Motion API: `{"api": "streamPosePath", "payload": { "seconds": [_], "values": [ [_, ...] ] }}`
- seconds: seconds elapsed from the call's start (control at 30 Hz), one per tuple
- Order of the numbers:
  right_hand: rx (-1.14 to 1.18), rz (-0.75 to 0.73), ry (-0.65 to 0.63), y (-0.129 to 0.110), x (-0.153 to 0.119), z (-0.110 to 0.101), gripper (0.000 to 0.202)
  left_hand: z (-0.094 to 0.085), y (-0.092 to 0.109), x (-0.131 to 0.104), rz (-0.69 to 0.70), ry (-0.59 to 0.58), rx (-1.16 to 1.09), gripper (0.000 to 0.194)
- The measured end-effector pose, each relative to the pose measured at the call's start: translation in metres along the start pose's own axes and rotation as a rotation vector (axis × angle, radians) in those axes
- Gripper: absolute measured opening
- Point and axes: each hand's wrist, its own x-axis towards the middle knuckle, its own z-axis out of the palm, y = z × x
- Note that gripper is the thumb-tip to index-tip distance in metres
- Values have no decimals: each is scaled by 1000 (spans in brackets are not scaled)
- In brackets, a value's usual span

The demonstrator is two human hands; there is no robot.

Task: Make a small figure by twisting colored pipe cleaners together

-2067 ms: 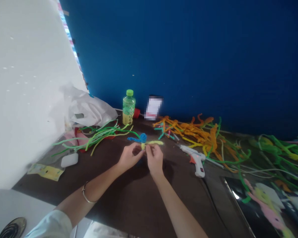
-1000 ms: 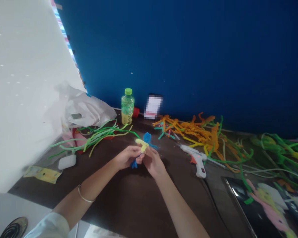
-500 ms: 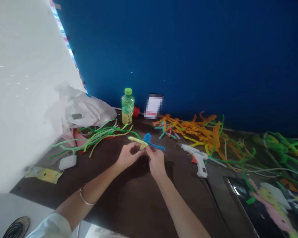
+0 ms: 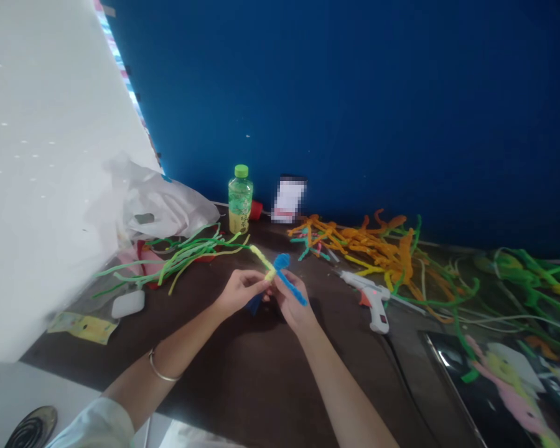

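Note:
Over the middle of the table, both hands hold a small pipe-cleaner piece. Its yellow pipe cleaner (image 4: 262, 257) slants up and left; its blue pipe cleaner (image 4: 291, 287), curled into a loop at the top, slants down across the right fingers. The two colours meet at the fingertips. My left hand (image 4: 242, 291) is closed, thumb and forefinger pinching the yellow part's lower end. My right hand (image 4: 296, 309) is closed around the piece from the right, its fingers partly hidden behind the blue. Something dark blue (image 4: 254, 303) shows below the left fingertips; its kind is unclear.
Green pipe cleaners (image 4: 186, 258) lie left, by a white case (image 4: 127, 304). Behind stand a drink bottle (image 4: 240, 202) and a phone (image 4: 289, 199). To the right are orange pipe cleaners (image 4: 378, 246), a glue gun (image 4: 371, 295) with its cord, and a black tray-like object (image 4: 452, 373).
The piece has turned in my hands: the blue strip now points more steeply down, and the yellow strip slants more upright. My right hand has rolled a little, and the dark blue thing has appeared below.

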Motion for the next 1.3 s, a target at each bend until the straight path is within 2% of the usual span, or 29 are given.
{"api": "streamPosePath", "payload": {
  "seconds": [0.27, 0.43, 0.6, 0.7, 0.8, 1.0, 1.3],
  "values": [
    [99, 27, -74, 3, -3, -2, 26, 1, 1, -1, -101, -140, -156, 27],
    [79, 12, -77, 1, -2, 0, 21, 0, -5, 2, -137, -158, -233, 26],
    [46, -9, -11, 1, 3, -2, 32, -18, 0, 12, -123, -53, -558, 21],
    [3, -8, 28, 2, 3, -1, 27, -35, 12, 17, -120, 21, -758, 16],
    [-6, -9, 4, 3, 2, -1, 24, -51, 23, 19, -102, 88, -889, 19],
    [-36, -27, -19, 3, 1, 0, 23, -71, 35, 17, -47, 59, -929, 24],
    [-228, -60, 19, 10, 0, 4, 21, -92, 43, 16, -12, 166, -929, 23]
  ]
}}
